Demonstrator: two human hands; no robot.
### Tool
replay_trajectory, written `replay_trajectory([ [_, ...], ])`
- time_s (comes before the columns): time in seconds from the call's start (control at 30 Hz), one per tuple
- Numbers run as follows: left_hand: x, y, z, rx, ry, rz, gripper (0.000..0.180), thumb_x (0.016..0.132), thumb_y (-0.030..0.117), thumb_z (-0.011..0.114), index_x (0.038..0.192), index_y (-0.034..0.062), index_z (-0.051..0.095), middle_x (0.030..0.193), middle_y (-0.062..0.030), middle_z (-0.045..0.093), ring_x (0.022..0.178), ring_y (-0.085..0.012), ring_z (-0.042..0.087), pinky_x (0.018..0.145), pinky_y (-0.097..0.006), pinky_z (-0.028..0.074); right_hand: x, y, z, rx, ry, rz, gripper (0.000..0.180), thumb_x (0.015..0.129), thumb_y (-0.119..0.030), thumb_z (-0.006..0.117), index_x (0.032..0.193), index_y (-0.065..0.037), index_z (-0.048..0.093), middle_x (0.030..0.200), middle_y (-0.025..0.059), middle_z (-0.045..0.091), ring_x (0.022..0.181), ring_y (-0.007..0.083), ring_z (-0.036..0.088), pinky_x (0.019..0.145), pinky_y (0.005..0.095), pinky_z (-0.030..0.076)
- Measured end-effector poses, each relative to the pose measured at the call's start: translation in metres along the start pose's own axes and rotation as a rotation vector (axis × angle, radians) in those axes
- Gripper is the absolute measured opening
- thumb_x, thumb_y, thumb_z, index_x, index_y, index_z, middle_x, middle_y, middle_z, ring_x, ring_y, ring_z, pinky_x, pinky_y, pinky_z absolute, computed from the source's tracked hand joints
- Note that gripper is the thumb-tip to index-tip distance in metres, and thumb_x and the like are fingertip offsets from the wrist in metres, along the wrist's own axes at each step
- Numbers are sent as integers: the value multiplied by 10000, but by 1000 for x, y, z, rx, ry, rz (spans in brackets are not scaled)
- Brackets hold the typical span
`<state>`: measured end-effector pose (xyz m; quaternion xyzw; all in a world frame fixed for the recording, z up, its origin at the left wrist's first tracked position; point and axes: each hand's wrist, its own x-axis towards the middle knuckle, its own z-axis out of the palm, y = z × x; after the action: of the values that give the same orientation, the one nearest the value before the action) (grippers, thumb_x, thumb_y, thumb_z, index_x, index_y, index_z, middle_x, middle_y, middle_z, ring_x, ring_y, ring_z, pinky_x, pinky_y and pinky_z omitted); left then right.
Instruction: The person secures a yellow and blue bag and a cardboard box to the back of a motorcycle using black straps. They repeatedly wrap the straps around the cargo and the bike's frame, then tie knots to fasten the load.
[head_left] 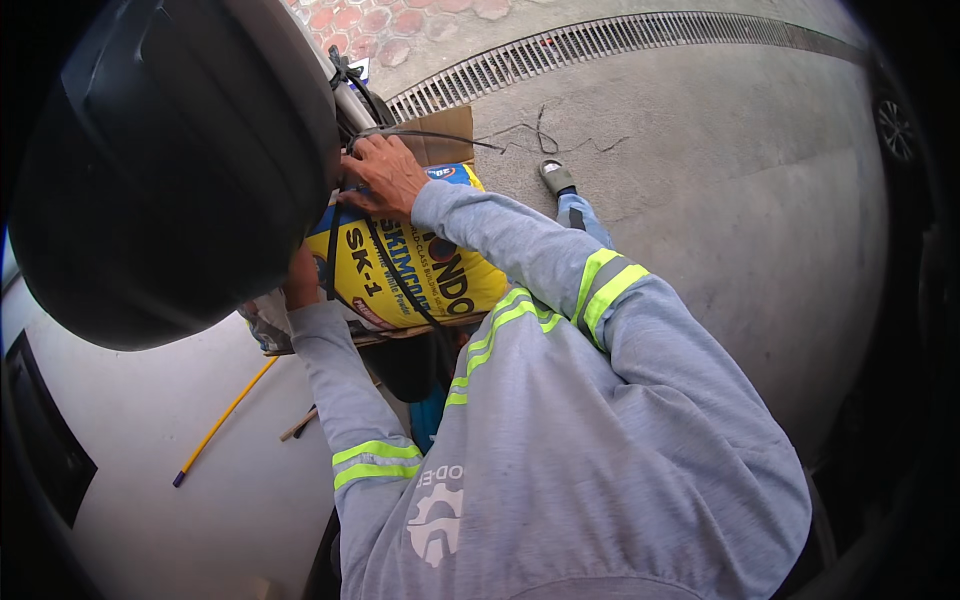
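A yellow and blue bag of powder (353, 265) lies in front of me, with black straps (375, 245) crossing it. My right hand (385, 178) is at the bag's far left corner, its fingers bent and closed on a black strap. The strap's loose end (440, 134) trails out to the right over a cardboard flap (430, 148). My left hand (301, 279) reaches down at the bag's left side. Its fingers are hidden behind a large black rounded case (180, 170), so what it touches does not show.
The black case fills the upper left, close to both hands. A metal drain grate (560, 55) crosses the concrete ground, where a thin cord (541, 130) lies. My sandalled foot (556, 177) stands right of the bag. A yellow pole (225, 418) is at lower left, a car wheel (895, 130) far right.
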<state>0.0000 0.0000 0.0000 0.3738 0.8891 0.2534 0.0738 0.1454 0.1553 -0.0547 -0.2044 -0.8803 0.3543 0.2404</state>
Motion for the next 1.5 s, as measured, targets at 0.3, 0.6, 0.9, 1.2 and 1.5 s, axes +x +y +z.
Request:
replay_trajectory([
  [0.3, -6, -38, -14, 171, 24, -17, 403, 882, 348, 690, 1132, 33, 667, 1178, -125, 666, 1074, -235, 618, 907, -369, 459, 12, -25, 14, 219, 122, 68, 154, 865, -216, 634, 846, -66, 663, 887, 127, 651, 858, 290, 627, 747, 417, 455],
  [0.6, -56, 55, 28, 94, 39, -293, 333, 883, 314, 663, 1066, 35, 667, 1027, -117, 667, 976, -234, 623, 870, -363, 474, -8, -161, 12, -120, 87, 190, 324, 875, -201, 527, 1111, -37, 677, 1074, 200, 660, 1020, 396, 618, 1051, 576, 312],
  [0.9, -66, 44, 23, -617, 340, -439, 243, 929, 236, 583, 1025, 19, 639, 870, -76, 639, 831, -202, 604, 795, -363, 482, 6, -142, -17, 306, -83, -96, 265, 871, -220, 576, 1050, -40, 653, 1117, 212, 604, 1005, 377, 599, 930, 500, 402],
  [1.2, -37, 9, -67, -1308, 385, -702, 167, 974, 139, 473, 929, 32, 592, 670, -9, 541, 675, -157, 527, 722, -367, 465, -28, -54, -8, 278, -118, 148, 544, 908, -264, 606, 1373, -44, 430, 1045, 207, 575, 941, 343, 585, 781, 446, 455],
  [1.5, -67, 19, -99, -1718, 239, -767, 330, 950, 236, 507, 1168, -5, 565, 872, -59, 504, 813, -222, 477, 804, -438, 403, 1, -41, 3, 165, -169, -35, 215, 874, -244, 616, 905, -35, 652, 886, 174, 662, 861, 356, 661, 725, 439, 506],
])
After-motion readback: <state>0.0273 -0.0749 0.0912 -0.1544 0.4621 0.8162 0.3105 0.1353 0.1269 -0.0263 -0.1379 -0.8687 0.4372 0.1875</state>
